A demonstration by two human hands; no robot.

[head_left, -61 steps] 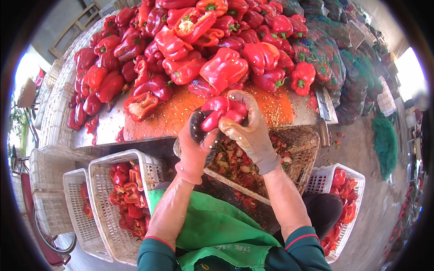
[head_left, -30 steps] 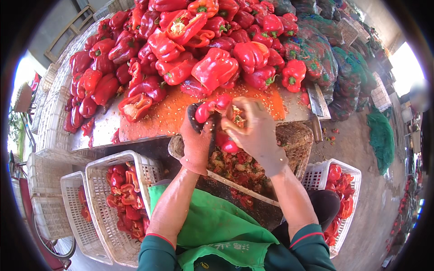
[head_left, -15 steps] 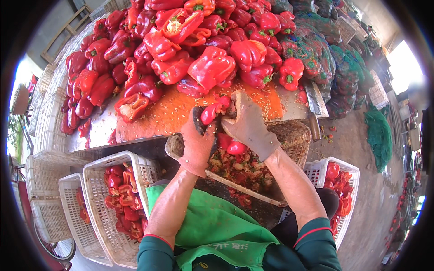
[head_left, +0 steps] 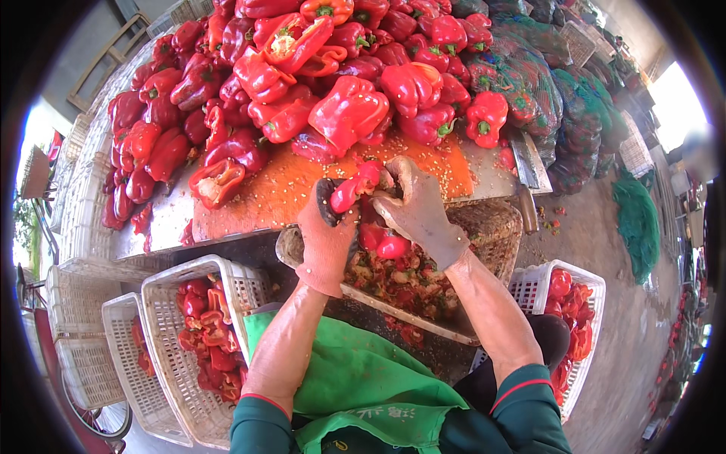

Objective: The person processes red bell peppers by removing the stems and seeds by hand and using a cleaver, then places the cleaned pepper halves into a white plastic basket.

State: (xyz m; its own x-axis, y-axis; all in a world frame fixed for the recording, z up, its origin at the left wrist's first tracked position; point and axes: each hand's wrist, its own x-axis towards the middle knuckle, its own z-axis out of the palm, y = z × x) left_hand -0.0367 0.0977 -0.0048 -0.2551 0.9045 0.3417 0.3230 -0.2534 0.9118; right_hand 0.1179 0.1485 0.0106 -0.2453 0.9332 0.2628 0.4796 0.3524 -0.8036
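Note:
Both my hands wear soiled work gloves and meet on one red bell pepper (head_left: 351, 191), above the inner edge of the work table. My left hand (head_left: 325, 234), in a pinkish glove with dark fingertips, is closed round the pepper's left side. My right hand (head_left: 420, 208), in a greyish-beige glove, grips its right end, where a pale part shows; its fingertips partly hide that spot. Under them stands a scrap basket (head_left: 408, 314) holding pepper cores, seeds and red pieces. Just beyond lies an orange cutting board (head_left: 283, 181) scattered with seeds.
A large heap of red peppers (head_left: 261, 76) covers the table's far side. A cleaver (head_left: 527, 178) lies at its right edge, handle toward me. White crates of cut peppers (head_left: 215, 333) stand left and right (head_left: 571, 325). Net sacks (head_left: 522, 98) pile up at right, near a green net (head_left: 635, 223).
Both hands keep hold of the pepper and have shifted only slightly. The whole view has moved a little; the heap and crates stay as they were.

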